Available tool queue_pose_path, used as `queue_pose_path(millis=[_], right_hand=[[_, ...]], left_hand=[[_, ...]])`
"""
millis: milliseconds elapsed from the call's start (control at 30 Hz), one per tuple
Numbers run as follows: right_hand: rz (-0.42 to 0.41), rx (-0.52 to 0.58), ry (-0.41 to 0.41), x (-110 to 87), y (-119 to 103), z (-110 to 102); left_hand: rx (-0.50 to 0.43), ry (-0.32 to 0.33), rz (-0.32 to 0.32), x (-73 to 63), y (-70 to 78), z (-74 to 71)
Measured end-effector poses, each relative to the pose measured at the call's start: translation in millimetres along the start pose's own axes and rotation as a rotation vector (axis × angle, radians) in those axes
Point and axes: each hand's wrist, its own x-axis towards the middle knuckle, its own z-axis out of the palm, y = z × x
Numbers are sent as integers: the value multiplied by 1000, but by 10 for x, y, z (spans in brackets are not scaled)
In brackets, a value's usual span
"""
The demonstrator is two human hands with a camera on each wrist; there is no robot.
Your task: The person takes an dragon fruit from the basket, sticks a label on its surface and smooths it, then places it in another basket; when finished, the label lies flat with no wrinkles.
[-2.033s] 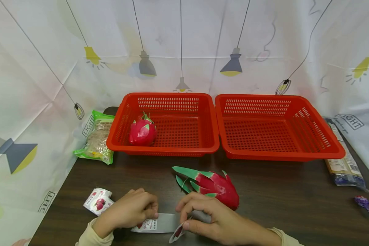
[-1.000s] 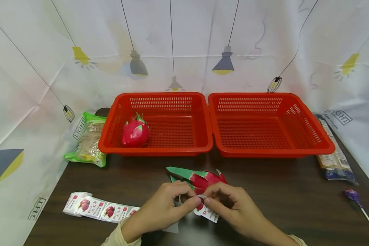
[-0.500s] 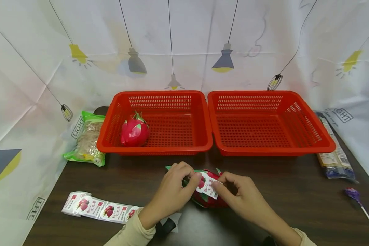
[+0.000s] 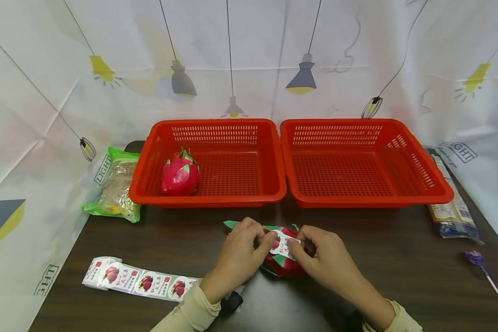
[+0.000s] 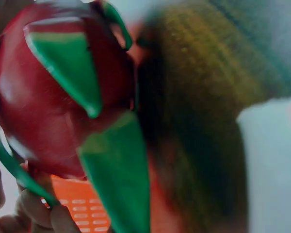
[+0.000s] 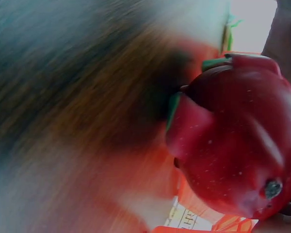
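Observation:
On the table in front of me lies a dragon fruit [image 4: 285, 268], red with long green scales, its leafy end to the left. A white sticker label [image 4: 283, 245] printed with a dragon fruit overlaps its upper side. My left hand [image 4: 241, 252] pinches the label's left end, and my right hand [image 4: 329, 256] has its thumb and fingers on the right end. Up close, the left wrist view shows the fruit's green scales [image 5: 116, 165], with fingers beside them. The stem-scar end of the dragon fruit [image 6: 242, 145] fills the right wrist view, fingers at its lower edge.
A roll of matching labels [image 4: 137, 280] lies unrolled at the front left. Behind stand two red baskets, the left basket [image 4: 232, 200] holding another dragon fruit [image 4: 180, 176], the right basket [image 4: 369, 200] beside it. Bagged goods [image 4: 118, 189], a long packet [image 4: 454, 212] and a lollipop [image 4: 476, 259] lie around.
Both hands moved from the label strip to the dragon fruit, bringing a single label over it. The label has since come down against the fruit's upper side.

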Motion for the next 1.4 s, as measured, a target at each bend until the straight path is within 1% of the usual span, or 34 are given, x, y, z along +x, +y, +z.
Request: queue_pose_path(millis=[167, 267, 433, 533, 700, 833, 1067, 1233, 1300, 1400], right_hand=[[-12, -35, 28, -17, 23, 6], [-21, -23, 31, -41, 49, 11], [-76, 48, 27, -89, 96, 23], [-107, 81, 25, -102, 120, 25], [-95, 108, 32, -126, 152, 19], [-83, 117, 31, -149, 162, 12], [-81, 128, -8, -180, 162, -3], [-75, 195, -31, -197, 191, -13], [-84, 228, -35, -203, 206, -14], [-97, 235, -39, -213, 214, -11]], left_hand=[[-10, 75, 46, -6, -15, 59], [-18, 101, 62, -10, -39, 75], [-30, 112, 65, -28, -81, 86], [-53, 121, 63, -32, -100, 90], [-102, 141, 65, -35, -109, 88], [-137, 143, 58, -42, -115, 84], [-161, 146, 39, -49, -134, 80], [-190, 151, 42, -51, -142, 70], [-204, 153, 44, -51, -147, 70], [-218, 157, 45, -52, -158, 73]])
